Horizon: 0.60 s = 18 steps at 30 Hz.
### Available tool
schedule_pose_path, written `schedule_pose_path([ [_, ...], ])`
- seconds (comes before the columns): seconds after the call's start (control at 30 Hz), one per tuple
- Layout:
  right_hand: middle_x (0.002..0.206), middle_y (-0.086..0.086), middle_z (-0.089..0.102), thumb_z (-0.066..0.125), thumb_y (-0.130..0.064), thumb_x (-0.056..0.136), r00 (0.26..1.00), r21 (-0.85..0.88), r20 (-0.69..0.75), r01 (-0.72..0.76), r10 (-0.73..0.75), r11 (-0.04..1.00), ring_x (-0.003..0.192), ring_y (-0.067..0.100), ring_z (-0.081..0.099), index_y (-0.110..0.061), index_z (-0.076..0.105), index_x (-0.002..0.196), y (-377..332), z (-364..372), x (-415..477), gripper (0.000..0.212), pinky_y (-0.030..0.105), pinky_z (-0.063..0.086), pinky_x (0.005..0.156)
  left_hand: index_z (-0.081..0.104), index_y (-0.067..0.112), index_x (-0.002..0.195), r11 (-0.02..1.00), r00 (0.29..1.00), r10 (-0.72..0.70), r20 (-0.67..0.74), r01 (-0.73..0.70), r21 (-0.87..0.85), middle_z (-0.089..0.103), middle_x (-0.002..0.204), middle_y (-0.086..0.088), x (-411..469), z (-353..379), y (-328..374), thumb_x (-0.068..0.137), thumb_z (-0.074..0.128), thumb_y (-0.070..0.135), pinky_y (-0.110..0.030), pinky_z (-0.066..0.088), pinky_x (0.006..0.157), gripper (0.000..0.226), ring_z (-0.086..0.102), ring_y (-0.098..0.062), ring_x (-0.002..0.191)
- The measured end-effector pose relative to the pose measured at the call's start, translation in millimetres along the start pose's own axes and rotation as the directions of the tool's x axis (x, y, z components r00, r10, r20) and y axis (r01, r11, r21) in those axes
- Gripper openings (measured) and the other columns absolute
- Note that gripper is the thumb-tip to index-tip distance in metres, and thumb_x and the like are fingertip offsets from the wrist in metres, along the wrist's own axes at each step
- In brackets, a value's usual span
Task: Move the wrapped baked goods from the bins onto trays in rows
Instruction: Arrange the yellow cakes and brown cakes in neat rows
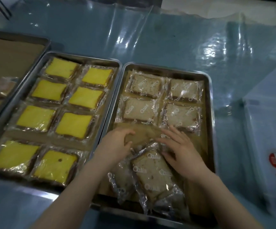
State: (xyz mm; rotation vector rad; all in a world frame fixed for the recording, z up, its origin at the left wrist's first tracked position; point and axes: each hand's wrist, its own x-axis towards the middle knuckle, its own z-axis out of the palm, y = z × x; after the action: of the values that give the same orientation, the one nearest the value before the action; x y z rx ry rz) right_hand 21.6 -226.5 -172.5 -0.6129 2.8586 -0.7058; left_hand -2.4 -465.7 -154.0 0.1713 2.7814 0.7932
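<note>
Both my hands work over the near end of the right tray (pixel 210 123), where a loose pile (pixel 152 171) of wrapped brown slices lies askew on the paper (pixel 143 133) liner, the packets overlapping one another and the nearest ones reaching the front rim. My right hand (pixel 180 152) rests flat and relaxed on the pile's right side, fingers spread and fairly straight, thumb touching the topmost packet. My left hand (pixel 115 146) sits at the pile's upper left with its fingers curled toward the wrapping; from this view I cannot tell whether it actually grips a packet or only touches one.

At the far end of the same tray, four brown slices (pixel 140 109) already lie in two neat rows of two, with a bare strip of paper between them and the pile.

Just beside it, the left tray (pixel 84 56) holds eight wrapped yellow slices (pixel 84 100), set two across in four rows. A third tray (pixel 18 34), partly out of view at far left, shows brown paper. A white box (pixel 269 129) with a red mark stands to the right, apart from the trays. All rest on a glossy clear sheet (pixel 167 38) over a blue table.
</note>
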Motion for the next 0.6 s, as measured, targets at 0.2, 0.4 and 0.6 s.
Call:
schedule_pose_path([
  [0.2,0.146,-0.018,0.034,0.057,-0.035,0.088,0.989,0.014,0.098,-0.111,0.109,0.994,0.138,0.009,0.023,-0.041,0.034,0.142,-7,-1,-30,0.059,0.032,0.02,0.114,0.038,0.028,0.14,0.989,0.995,-0.088,0.045,0.082,0.125,0.038,0.142,0.007,-48,-3,-9,0.083,0.064,0.025,-0.022,0.035,0.09,0.063,0.044,-0.014,0.122],
  [0.4,0.138,-0.007,0.037,0.057,-0.05,0.078,0.925,-0.115,0.196,-0.308,0.326,0.944,0.12,0.02,0.029,-0.044,0.025,0.144,-7,-11,-59,0.074,0.034,0.033,0.101,0.05,0.022,0.127,0.976,0.989,-0.139,0.055,0.128,0.175,0.054,0.112,-0.002,-58,6,-6,0.076,0.073,0.026,-0.028,0.041,0.077,0.056,0.053,-0.02,0.103],
  [0.6,0.116,-0.007,0.038,0.065,-0.052,0.07,0.905,-0.109,0.143,-0.389,0.401,0.915,0.11,0.017,0.031,-0.035,0.04,0.134,-12,-16,-75,0.071,0.027,0.035,0.093,0.062,0.019,0.114,0.967,0.949,-0.251,-0.189,0.236,-0.094,0.063,0.104,-0.001,-48,-6,-13,0.077,0.075,0.023,-0.025,0.043,0.064,0.039,0.055,-0.012,0.079],
])
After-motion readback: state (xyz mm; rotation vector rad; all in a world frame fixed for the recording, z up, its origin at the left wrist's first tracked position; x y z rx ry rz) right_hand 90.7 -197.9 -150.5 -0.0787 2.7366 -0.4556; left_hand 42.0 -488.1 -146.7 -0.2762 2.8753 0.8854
